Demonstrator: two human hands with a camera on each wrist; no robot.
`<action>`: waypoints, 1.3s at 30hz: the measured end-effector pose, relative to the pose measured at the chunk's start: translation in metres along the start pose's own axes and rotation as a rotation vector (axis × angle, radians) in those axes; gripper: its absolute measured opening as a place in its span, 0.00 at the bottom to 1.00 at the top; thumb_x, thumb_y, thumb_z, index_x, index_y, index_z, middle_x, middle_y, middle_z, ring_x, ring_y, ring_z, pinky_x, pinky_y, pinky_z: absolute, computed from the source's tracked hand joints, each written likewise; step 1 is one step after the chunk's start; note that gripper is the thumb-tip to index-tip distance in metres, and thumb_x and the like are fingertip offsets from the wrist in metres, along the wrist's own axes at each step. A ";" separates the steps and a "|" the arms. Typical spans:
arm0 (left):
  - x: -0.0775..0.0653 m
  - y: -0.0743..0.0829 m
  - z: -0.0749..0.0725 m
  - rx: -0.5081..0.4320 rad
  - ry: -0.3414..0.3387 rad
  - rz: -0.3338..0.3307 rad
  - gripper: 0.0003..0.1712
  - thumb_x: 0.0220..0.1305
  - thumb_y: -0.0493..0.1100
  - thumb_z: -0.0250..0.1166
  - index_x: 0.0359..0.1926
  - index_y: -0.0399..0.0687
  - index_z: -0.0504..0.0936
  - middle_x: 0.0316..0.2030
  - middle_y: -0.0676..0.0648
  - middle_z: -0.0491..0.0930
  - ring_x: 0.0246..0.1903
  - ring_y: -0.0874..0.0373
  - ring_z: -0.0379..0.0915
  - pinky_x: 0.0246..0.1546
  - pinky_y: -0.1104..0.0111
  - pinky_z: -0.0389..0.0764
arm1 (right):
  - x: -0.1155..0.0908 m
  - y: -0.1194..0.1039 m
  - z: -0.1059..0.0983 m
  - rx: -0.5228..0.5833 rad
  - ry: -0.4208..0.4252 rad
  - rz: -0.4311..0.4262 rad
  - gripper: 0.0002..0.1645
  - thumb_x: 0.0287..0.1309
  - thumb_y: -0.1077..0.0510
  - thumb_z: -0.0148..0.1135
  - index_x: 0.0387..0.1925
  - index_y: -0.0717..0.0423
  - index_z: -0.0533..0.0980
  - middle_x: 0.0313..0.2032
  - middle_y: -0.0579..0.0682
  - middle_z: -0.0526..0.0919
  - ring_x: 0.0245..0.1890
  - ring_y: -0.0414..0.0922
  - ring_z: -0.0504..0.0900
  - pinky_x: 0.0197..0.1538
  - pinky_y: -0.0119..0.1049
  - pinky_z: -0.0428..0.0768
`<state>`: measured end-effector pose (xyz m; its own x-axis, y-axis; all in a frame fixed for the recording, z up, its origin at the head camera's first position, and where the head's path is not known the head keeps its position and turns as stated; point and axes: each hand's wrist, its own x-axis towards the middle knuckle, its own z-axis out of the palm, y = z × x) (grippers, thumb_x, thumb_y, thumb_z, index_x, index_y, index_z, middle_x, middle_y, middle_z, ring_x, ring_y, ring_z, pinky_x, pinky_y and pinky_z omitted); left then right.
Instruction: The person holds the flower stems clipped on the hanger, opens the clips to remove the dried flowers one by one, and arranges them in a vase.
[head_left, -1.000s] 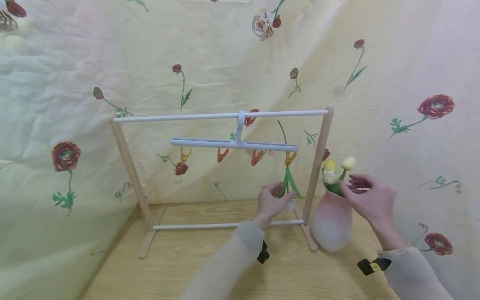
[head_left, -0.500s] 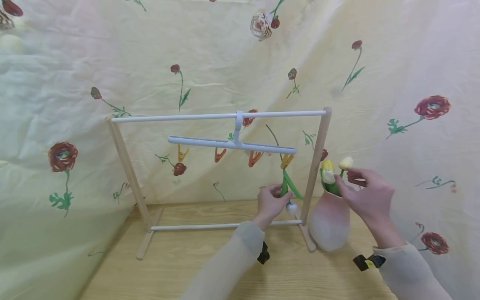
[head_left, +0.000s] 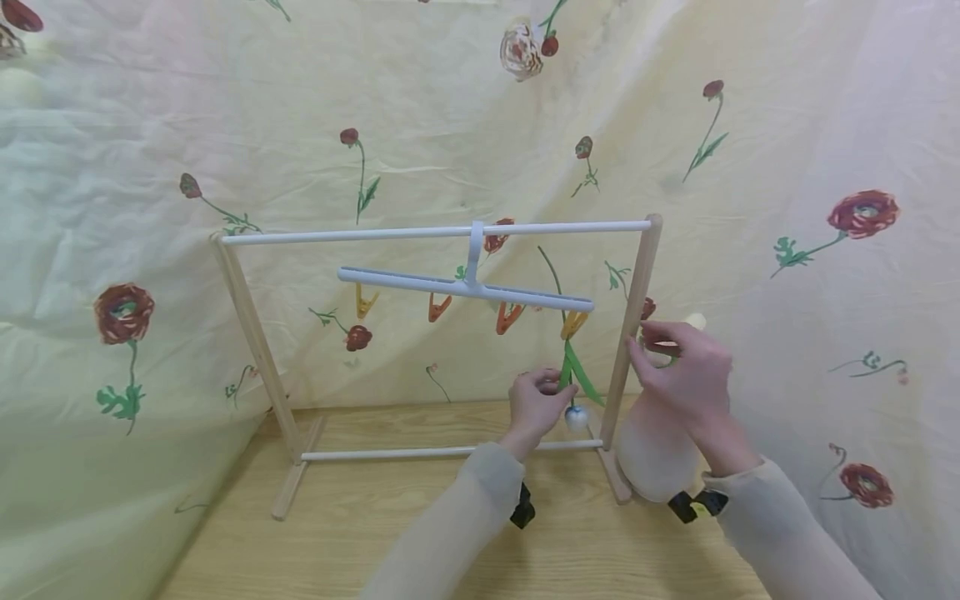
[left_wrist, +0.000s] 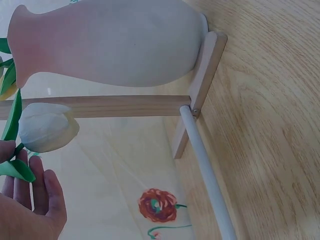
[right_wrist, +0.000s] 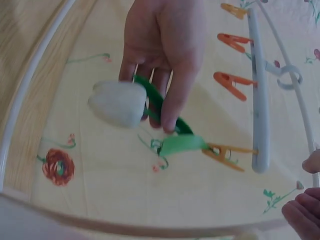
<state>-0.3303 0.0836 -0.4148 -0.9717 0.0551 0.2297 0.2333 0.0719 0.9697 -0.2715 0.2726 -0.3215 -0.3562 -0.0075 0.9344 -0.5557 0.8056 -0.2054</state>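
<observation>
A white artificial tulip (head_left: 576,417) hangs head down from the yellow-orange clip (head_left: 573,324) at the right end of a white hanger (head_left: 525,295). My left hand (head_left: 534,410) pinches its green stem and leaves just above the bloom; the right wrist view shows that left hand (right_wrist: 165,55) with the thumb over the stem. The stem's thin end rises behind the hanger. My right hand (head_left: 692,375) is in front of the pink-and-white vase (head_left: 654,454), beside the rack's right post (head_left: 628,358). Its thumb and fingers are apart, with nothing seen between them.
The hanger tilts down to the right on the rack's white top bar (head_left: 360,236). An orange clip (head_left: 439,308), another orange clip (head_left: 507,317) and a yellow clip (head_left: 365,300) hang along it. Tulips in the vase are mostly hidden by my right hand. Flowered cloth surrounds the wooden table (head_left: 375,517).
My right hand has moved left from the vase's tulips towards the rack's right post. The hanger's right end has dipped further. My left hand keeps hold of the tulip, shifting slightly.
</observation>
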 end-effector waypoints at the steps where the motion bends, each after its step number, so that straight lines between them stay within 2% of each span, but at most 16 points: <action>1: 0.000 0.000 -0.001 0.001 0.003 -0.001 0.12 0.64 0.43 0.78 0.47 0.47 0.90 0.38 0.49 0.92 0.38 0.63 0.87 0.43 0.67 0.90 | 0.001 -0.003 0.005 0.004 -0.029 0.012 0.15 0.54 0.64 0.77 0.44 0.67 0.87 0.37 0.62 0.92 0.32 0.59 0.92 0.45 0.13 0.80; 4: 0.001 0.000 -0.004 0.007 0.007 -0.005 0.11 0.64 0.42 0.78 0.47 0.47 0.90 0.38 0.49 0.92 0.39 0.62 0.87 0.44 0.66 0.90 | 0.002 -0.011 0.021 0.015 -0.153 0.098 0.17 0.61 0.61 0.75 0.47 0.69 0.86 0.39 0.65 0.92 0.35 0.59 0.93 0.41 0.35 0.91; 6: 0.001 0.000 -0.007 0.011 0.005 -0.010 0.11 0.64 0.42 0.78 0.47 0.47 0.90 0.38 0.49 0.92 0.39 0.62 0.87 0.44 0.66 0.90 | 0.002 -0.015 0.032 0.013 -0.246 0.178 0.20 0.65 0.57 0.72 0.51 0.69 0.84 0.42 0.67 0.91 0.37 0.60 0.93 0.40 0.50 0.91; 9: 0.002 0.001 -0.010 0.019 0.004 0.000 0.12 0.63 0.42 0.78 0.47 0.47 0.90 0.38 0.48 0.92 0.39 0.61 0.88 0.44 0.65 0.90 | 0.003 -0.020 0.046 0.025 -0.341 0.269 0.25 0.69 0.54 0.68 0.56 0.71 0.81 0.46 0.70 0.90 0.40 0.63 0.93 0.42 0.57 0.91; 11: 0.002 0.001 -0.012 0.027 0.012 0.012 0.12 0.63 0.42 0.78 0.46 0.46 0.90 0.38 0.48 0.92 0.38 0.61 0.88 0.43 0.65 0.90 | 0.005 -0.022 0.056 0.039 -0.350 0.295 0.27 0.69 0.53 0.68 0.58 0.72 0.80 0.46 0.71 0.90 0.41 0.64 0.92 0.44 0.58 0.91; 17: 0.005 0.001 -0.013 0.035 0.028 0.009 0.10 0.62 0.42 0.79 0.43 0.48 0.91 0.35 0.49 0.92 0.35 0.63 0.87 0.38 0.68 0.88 | 0.009 -0.020 0.082 0.108 -0.240 0.334 0.25 0.63 0.55 0.76 0.54 0.70 0.82 0.45 0.69 0.90 0.43 0.63 0.92 0.45 0.53 0.91; 18: 0.005 0.001 -0.013 0.037 0.026 0.011 0.10 0.62 0.42 0.79 0.43 0.48 0.91 0.35 0.49 0.92 0.34 0.63 0.87 0.38 0.69 0.88 | 0.009 -0.019 0.086 0.129 -0.220 0.341 0.25 0.62 0.56 0.77 0.53 0.70 0.83 0.45 0.68 0.90 0.43 0.62 0.92 0.44 0.49 0.91; 21: 0.006 0.002 -0.013 0.041 0.026 0.009 0.10 0.61 0.42 0.80 0.42 0.48 0.91 0.35 0.49 0.92 0.35 0.63 0.87 0.37 0.70 0.87 | 0.012 -0.015 0.095 0.191 -0.155 0.361 0.23 0.59 0.56 0.79 0.50 0.69 0.84 0.42 0.66 0.91 0.41 0.61 0.92 0.41 0.29 0.89; 23: 0.005 0.004 -0.011 0.047 0.024 0.011 0.10 0.61 0.42 0.80 0.42 0.48 0.91 0.37 0.49 0.91 0.35 0.62 0.88 0.37 0.70 0.88 | 0.013 -0.013 0.097 0.208 -0.121 0.376 0.23 0.58 0.55 0.80 0.48 0.68 0.85 0.40 0.65 0.91 0.40 0.60 0.92 0.39 0.18 0.85; 25: 0.004 0.003 -0.006 0.047 0.015 0.019 0.10 0.61 0.42 0.80 0.42 0.47 0.91 0.38 0.50 0.91 0.36 0.61 0.88 0.36 0.70 0.88 | 0.014 -0.009 0.095 0.206 -0.095 0.391 0.23 0.58 0.54 0.80 0.46 0.67 0.85 0.38 0.64 0.92 0.38 0.54 0.93 0.37 0.11 0.79; 28: 0.001 0.001 0.003 0.046 -0.014 0.038 0.10 0.60 0.42 0.80 0.42 0.47 0.91 0.37 0.50 0.91 0.35 0.64 0.88 0.35 0.73 0.86 | 0.012 -0.005 0.087 0.177 -0.069 0.415 0.22 0.58 0.52 0.81 0.45 0.66 0.85 0.37 0.63 0.92 0.33 0.36 0.90 0.36 0.10 0.78; 31: -0.002 -0.001 0.008 0.045 -0.045 0.057 0.09 0.61 0.42 0.79 0.42 0.47 0.91 0.34 0.51 0.92 0.33 0.67 0.87 0.34 0.75 0.85 | 0.009 -0.002 0.082 0.157 -0.039 0.428 0.22 0.57 0.53 0.81 0.44 0.66 0.85 0.36 0.64 0.92 0.30 0.18 0.80 0.35 0.08 0.75; 34: -0.004 -0.001 0.007 0.038 -0.046 0.059 0.08 0.61 0.41 0.79 0.41 0.47 0.91 0.32 0.50 0.92 0.32 0.67 0.87 0.34 0.75 0.85 | 0.009 -0.002 0.082 0.168 -0.025 0.435 0.22 0.57 0.54 0.81 0.43 0.68 0.84 0.36 0.66 0.91 0.28 0.12 0.76 0.35 0.08 0.75; 39: -0.004 -0.001 -0.002 0.039 -0.012 0.049 0.08 0.61 0.40 0.79 0.41 0.47 0.91 0.32 0.49 0.92 0.32 0.66 0.87 0.34 0.74 0.85 | 0.011 -0.006 0.090 0.220 -0.031 0.488 0.24 0.58 0.51 0.81 0.43 0.68 0.84 0.38 0.67 0.91 0.27 0.12 0.77 0.34 0.10 0.77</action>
<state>-0.3270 0.0813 -0.4164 -0.9586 0.0716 0.2755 0.2820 0.1071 0.9534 -0.3398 0.2146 -0.3365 -0.6328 0.3163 0.7068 -0.4635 0.5765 -0.6729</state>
